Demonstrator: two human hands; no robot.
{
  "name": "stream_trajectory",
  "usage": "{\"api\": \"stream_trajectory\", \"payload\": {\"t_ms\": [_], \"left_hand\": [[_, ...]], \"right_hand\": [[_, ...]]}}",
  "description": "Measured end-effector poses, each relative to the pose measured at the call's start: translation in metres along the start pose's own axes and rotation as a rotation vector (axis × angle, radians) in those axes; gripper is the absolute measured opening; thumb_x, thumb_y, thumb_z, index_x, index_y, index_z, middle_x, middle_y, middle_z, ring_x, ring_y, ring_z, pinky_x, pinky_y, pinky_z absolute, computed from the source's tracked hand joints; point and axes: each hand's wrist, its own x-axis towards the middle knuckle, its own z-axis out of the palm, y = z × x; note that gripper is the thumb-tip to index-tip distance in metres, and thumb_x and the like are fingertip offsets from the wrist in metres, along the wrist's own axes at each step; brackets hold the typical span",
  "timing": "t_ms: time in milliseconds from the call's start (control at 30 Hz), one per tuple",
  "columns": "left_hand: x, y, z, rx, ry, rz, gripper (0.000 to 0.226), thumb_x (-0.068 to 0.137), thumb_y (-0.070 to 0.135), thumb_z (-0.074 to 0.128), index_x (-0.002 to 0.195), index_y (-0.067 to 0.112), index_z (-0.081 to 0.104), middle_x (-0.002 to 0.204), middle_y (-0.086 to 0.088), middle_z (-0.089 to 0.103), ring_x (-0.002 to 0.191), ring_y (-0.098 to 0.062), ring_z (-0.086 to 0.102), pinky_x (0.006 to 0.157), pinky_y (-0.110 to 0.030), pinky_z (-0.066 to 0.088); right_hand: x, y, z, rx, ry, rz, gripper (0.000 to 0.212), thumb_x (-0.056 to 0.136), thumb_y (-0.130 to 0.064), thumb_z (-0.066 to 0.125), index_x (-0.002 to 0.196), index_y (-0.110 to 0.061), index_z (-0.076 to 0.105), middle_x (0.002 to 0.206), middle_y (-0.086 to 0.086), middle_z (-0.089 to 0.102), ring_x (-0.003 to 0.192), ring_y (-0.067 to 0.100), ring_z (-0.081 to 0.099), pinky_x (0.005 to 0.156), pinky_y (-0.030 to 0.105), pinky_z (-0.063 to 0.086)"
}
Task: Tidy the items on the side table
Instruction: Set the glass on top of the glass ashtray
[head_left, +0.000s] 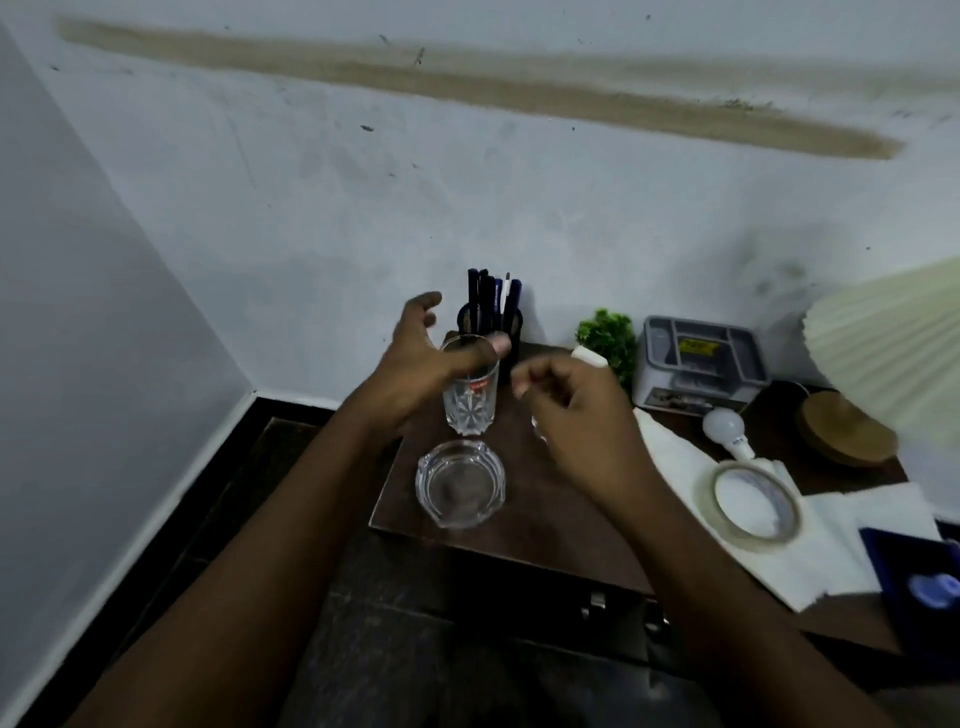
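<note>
Left hand (415, 364) fingers spread beside glass (470, 408), right hand (582, 421) fingers loosely curled, empty

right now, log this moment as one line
left hand: open at glass rim | right hand: fingers curled, grip unclear | ashtray: in front of glass | pen holder: behind glass

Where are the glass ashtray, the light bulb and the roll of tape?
glass ashtray (460, 486): head view, on its bare base.
light bulb (723, 425): head view, on its white globe.
roll of tape (754, 543): head view, on the ring's near edge.
</note>
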Motion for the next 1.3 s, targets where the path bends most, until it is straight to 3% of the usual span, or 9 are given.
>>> {"api": "stream_trajectory", "payload": {"t_ms": [133, 233, 300, 433, 567, 733, 833, 1033, 1300], "left_hand": [[-0.017, -0.014, 0.021, 0.156, -0.024, 0.032, 0.127, 0.058, 0.035, 0.100, 0.156, 0.030, 0.019, 0.152, -0.002, 0.041, 0.135, -0.018, 0.046, 0.110, -0.034, 0.043], [-0.017, -0.016, 0.031, 0.203, 0.106, 0.057, 0.090, 0.065, 0.016, 0.095, 0.136, 0.021, 0.040, 0.127, 0.004, 0.056, 0.110, -0.012, 0.063, 0.081, -0.007, 0.045], [-0.019, -0.010, 0.029, 0.177, 0.184, 0.057, 0.076, 0.065, 0.014, 0.093, 0.124, 0.023, 0.047, 0.118, 0.006, 0.061, 0.098, -0.005, 0.064, 0.070, -0.004, 0.045], [-0.035, 0.006, 0.008, 0.024, 0.233, 0.087, 0.080, 0.055, 0.022, 0.094, 0.124, 0.030, 0.053, 0.116, 0.011, 0.065, 0.102, -0.014, 0.070, 0.089, -0.039, 0.062], [-0.068, 0.012, -0.012, -0.050, 0.282, 0.123, 0.082, 0.050, 0.029, 0.097, 0.119, 0.046, 0.055, 0.121, 0.009, 0.067, 0.104, -0.012, 0.072, 0.086, -0.040, 0.064], [-0.091, -0.009, -0.008, -0.084, 0.216, 0.052, 0.085, 0.058, 0.010, 0.099, 0.130, 0.032, 0.058, 0.125, 0.002, 0.068, 0.110, -0.020, 0.071, 0.094, -0.048, 0.061], [-0.088, -0.009, -0.005, -0.005, 0.187, 0.051, 0.084, 0.054, 0.019, 0.098, 0.126, 0.035, 0.058, 0.121, 0.007, 0.069, 0.108, -0.020, 0.072, 0.093, -0.048, 0.061], [-0.083, -0.011, 0.006, 0.061, 0.167, 0.071, 0.075, 0.052, 0.025, 0.095, 0.116, 0.039, 0.059, 0.112, 0.010, 0.073, 0.101, -0.016, 0.073, 0.093, -0.047, 0.060], [-0.078, -0.016, 0.019, 0.105, 0.136, 0.086, 0.071, 0.053, 0.030, 0.091, 0.115, 0.034, 0.057, 0.109, 0.013, 0.072, 0.100, -0.006, 0.070, 0.092, -0.035, 0.059]], "right_hand": [[-0.056, 0.022, 0.017, -0.527, -0.249, -0.041, 0.025, 0.087, -0.029, 0.054, 0.110, -0.028, 0.066, 0.105, -0.003, 0.068, 0.094, 0.019, 0.067, 0.077, 0.033, 0.053], [-0.063, 0.042, 0.027, -0.567, -0.444, -0.026, 0.048, 0.088, -0.025, 0.068, 0.134, -0.034, 0.059, 0.132, 0.005, 0.053, 0.115, 0.027, 0.059, 0.098, 0.036, 0.051], [-0.061, 0.052, 0.030, -0.510, -0.485, -0.047, 0.057, 0.085, -0.024, 0.074, 0.137, -0.037, 0.058, 0.137, 0.003, 0.051, 0.121, 0.025, 0.055, 0.104, 0.033, 0.047], [-0.060, 0.065, 0.040, -0.575, -0.417, -0.121, 0.040, 0.089, -0.027, 0.072, 0.127, -0.033, 0.066, 0.125, 0.003, 0.061, 0.114, 0.025, 0.054, 0.097, 0.033, 0.047], [-0.061, 0.072, 0.048, -0.654, -0.294, -0.186, 0.025, 0.094, -0.031, 0.065, 0.117, -0.023, 0.072, 0.115, 0.005, 0.067, 0.100, 0.028, 0.055, 0.083, 0.039, 0.049], [-0.063, 0.084, 0.055, -0.647, -0.158, -0.164, 0.025, 0.095, -0.031, 0.065, 0.117, -0.020, 0.069, 0.117, 0.005, 0.068, 0.097, 0.028, 0.055, 0.082, 0.039, 0.050], [-0.062, 0.087, 0.058, -0.578, -0.115, -0.132, 0.036, 0.092, -0.029, 0.069, 0.125, -0.016, 0.062, 0.118, 0.007, 0.069, 0.100, 0.028, 0.057, 0.085, 0.041, 0.050], [-0.062, 0.088, 0.064, -0.531, -0.027, -0.121, 0.040, 0.086, -0.027, 0.077, 0.111, -0.017, 0.049, 0.097, 0.009, 0.068, 0.089, 0.029, 0.055, 0.067, 0.038, 0.047], [-0.060, 0.087, 0.063, -0.511, -0.008, -0.118, 0.039, 0.084, -0.027, 0.078, 0.108, -0.017, 0.049, 0.089, 0.010, 0.067, 0.085, 0.031, 0.057, 0.060, 0.034, 0.041]]}}
